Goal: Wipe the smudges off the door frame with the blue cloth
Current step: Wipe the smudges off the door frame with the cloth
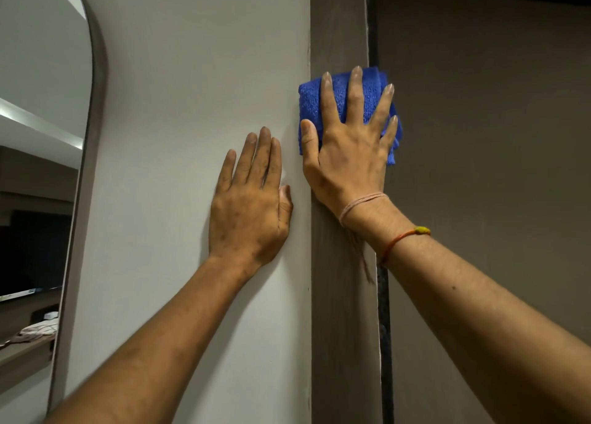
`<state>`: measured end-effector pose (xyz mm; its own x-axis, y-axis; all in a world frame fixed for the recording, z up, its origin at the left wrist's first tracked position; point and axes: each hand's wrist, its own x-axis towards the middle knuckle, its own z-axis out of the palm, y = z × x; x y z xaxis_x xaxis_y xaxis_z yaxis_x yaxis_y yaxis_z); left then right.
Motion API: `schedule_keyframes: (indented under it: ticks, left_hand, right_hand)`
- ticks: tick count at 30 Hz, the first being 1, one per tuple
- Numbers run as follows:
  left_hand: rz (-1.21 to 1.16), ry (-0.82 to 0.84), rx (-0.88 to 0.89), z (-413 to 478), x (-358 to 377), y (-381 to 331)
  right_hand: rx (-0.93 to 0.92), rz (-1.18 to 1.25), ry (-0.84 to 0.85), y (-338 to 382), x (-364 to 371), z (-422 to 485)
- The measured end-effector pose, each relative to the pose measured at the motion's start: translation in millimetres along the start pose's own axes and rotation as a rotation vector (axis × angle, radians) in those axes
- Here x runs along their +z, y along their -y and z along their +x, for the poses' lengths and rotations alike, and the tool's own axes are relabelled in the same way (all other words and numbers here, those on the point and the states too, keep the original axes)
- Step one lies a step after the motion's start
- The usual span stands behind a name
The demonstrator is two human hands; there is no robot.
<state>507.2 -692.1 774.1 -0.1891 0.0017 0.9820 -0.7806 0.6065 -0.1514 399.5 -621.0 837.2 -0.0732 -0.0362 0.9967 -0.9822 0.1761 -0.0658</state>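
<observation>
A folded blue cloth (309, 104) lies flat against the brown door frame (339, 24), a vertical strip right of centre. My right hand (348, 148) presses the cloth onto the frame with fingers spread, covering most of it. Cloth edges stick out to the left, top and right of the hand. My left hand (249, 200) rests flat on the white wall (198, 72) just left of the frame, fingers together, holding nothing. No smudges are plain to see on the visible frame.
A dark gap (372, 24) runs along the frame's right edge, with the brown door panel (479, 136) beyond it. At the far left hangs an arched mirror (41, 136) with a grey rim, reflecting a room.
</observation>
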Motion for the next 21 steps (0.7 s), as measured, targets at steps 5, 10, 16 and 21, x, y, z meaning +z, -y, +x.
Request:
schedule_keyframes:
  ticks: [5, 10, 16, 21]
  left_hand:
    - [-0.001, -0.006, 0.004, -1, 1, 1]
    - [0.002, 0.002, -0.001, 0, 0, 0]
    - [0.007, 0.007, -0.001, 1, 0, 0]
    - [0.011, 0.015, -0.002, 1, 0, 0]
  right_hand:
    - [0.024, -0.005, -0.006, 3, -3, -9]
    - [0.000, -0.008, 0.002, 0, -4, -38]
    - [-0.017, -0.001, 0.022, -1, -6, -12]
    - [0.004, 0.001, 0.019, 2, -6, -1]
